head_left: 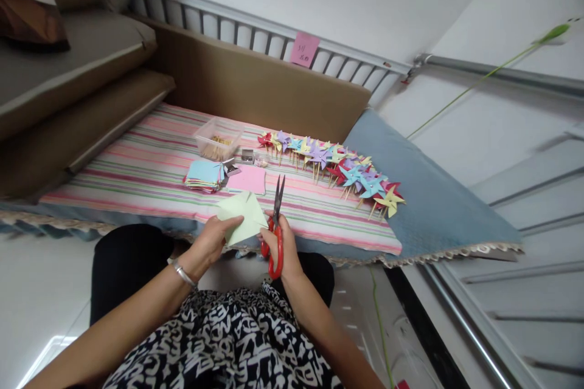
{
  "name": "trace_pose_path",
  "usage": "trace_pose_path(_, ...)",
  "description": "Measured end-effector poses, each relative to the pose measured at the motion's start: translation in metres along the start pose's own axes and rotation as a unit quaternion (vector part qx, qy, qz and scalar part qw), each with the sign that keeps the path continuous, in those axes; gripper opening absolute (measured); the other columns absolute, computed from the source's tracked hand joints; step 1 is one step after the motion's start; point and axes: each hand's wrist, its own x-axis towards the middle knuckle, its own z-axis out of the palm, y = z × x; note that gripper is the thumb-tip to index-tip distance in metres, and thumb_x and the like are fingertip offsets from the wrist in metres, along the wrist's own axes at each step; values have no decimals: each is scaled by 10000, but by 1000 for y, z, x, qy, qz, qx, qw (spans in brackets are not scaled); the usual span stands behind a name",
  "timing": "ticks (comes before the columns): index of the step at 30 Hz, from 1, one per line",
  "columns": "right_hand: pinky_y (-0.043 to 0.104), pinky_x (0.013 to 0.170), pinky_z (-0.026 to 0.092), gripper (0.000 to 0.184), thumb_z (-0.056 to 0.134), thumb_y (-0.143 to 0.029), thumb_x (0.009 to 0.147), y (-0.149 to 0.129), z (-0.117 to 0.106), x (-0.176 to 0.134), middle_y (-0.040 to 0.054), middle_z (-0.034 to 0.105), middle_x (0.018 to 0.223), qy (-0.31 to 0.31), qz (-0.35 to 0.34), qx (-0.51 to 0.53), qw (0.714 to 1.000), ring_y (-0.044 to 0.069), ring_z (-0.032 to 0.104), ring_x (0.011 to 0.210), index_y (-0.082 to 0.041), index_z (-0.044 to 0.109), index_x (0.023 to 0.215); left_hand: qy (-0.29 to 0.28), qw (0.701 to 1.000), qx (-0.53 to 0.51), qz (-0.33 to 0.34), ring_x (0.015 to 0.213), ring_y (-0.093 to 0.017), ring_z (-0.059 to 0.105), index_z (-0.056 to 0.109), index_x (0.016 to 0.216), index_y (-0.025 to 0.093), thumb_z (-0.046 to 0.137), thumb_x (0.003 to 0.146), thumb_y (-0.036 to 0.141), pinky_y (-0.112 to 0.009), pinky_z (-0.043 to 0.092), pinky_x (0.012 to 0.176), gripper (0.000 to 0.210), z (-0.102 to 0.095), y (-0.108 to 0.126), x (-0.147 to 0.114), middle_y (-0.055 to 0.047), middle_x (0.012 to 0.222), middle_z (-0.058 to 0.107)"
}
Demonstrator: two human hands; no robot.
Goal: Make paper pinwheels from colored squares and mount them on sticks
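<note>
A pale green paper square [246, 213] with slits cut toward its middle is pinched in my left hand [215, 239] by its left edge. My right hand [288, 249] is closed round scissors [277, 237] with red handles, their dark blades pointing up and nearly together. Fingertips of that hand also seem to touch the paper's right corner. Just beyond the paper lie a pink sheet [247, 180] and a stack of coloured paper squares [204, 175], light blue on top. A small dark metal piece [231, 168] rests between them.
A clear plastic box [218, 129] holds small sticks. Many paper pinwheels [319, 155] on sticks lie in a row at the right of the striped cloth [150, 155]. A cardboard panel [255, 85] stands behind, against a metal rail. Stacked cushioned boards [86, 100] are at left.
</note>
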Motion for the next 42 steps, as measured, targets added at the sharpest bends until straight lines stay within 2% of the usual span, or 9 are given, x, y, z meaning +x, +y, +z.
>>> trace_pose_path(4, 311, 769, 476, 442, 577, -173, 695, -5, -22, -16, 36, 627, 882, -121, 28, -86, 989, 185, 610, 853, -200, 508, 1131, 41, 996, 73, 22, 745, -216, 663, 668, 996, 106, 780, 550, 252, -288, 502, 647, 483, -18, 17, 7, -112, 941, 732)
trace_pose_path(6, 307, 756, 473, 452, 596, -179, 709, -6, -33, -27, 45, 629, 911, -187, 40, -112, 975, 170, 607, 811, -193, 531, 1156, 34, 995, 95, 27, 724, -216, 660, 673, 971, 94, 780, 536, 254, -291, 499, 651, 476, -25, 24, 8, -107, 904, 735)
trace_pose_path(8, 288, 684, 470, 413, 607, -239, 749, -6, -41, -37, 35, 622, 860, -223, 59, -126, 965, 148, 591, 719, -187, 560, 1156, 23, 993, 116, 13, 681, -215, 654, 678, 930, 79, 779, 527, 257, -298, 497, 638, 452, -29, 28, 8, -102, 849, 736)
trace_pose_path(14, 206, 455, 369, 342, 573, -323, 801, -10, -40, -49, -9, 571, 636, -230, 160, -163, 946, 73, 461, 454, -163, 598, 1102, -6, 989, 146, -39, 602, -209, 634, 668, 926, 93, 771, 535, 242, -309, 495, 563, 431, -27, 38, 3, -77, 761, 728)
trace_pose_path(19, 168, 360, 284, 276, 582, -338, 803, -19, -37, -51, -39, 521, 557, -228, 190, -188, 936, 46, 389, 370, -186, 614, 1031, -42, 988, 142, -52, 601, -210, 636, 670, 923, 106, 760, 553, 219, -316, 502, 562, 397, -30, 41, 2, -83, 755, 727)
trace_pose_path(27, 164, 360, 292, 252, 582, -336, 812, -20, -36, -48, -52, 497, 537, -249, 199, -202, 926, 47, 386, 372, -188, 606, 1014, -45, 988, 134, -62, 628, -211, 650, 677, 919, 96, 758, 555, 206, -308, 505, 579, 389, -28, 39, 2, -100, 789, 733)
trace_pose_path(42, 177, 374, 290, 250, 594, -347, 807, -22, -35, -47, -60, 494, 526, -245, 178, -207, 930, 53, 391, 369, -196, 620, 1004, -40, 988, 140, -59, 616, -217, 640, 671, 892, 105, 757, 535, 202, -312, 489, 571, 380, -18, 43, -3, -84, 739, 725)
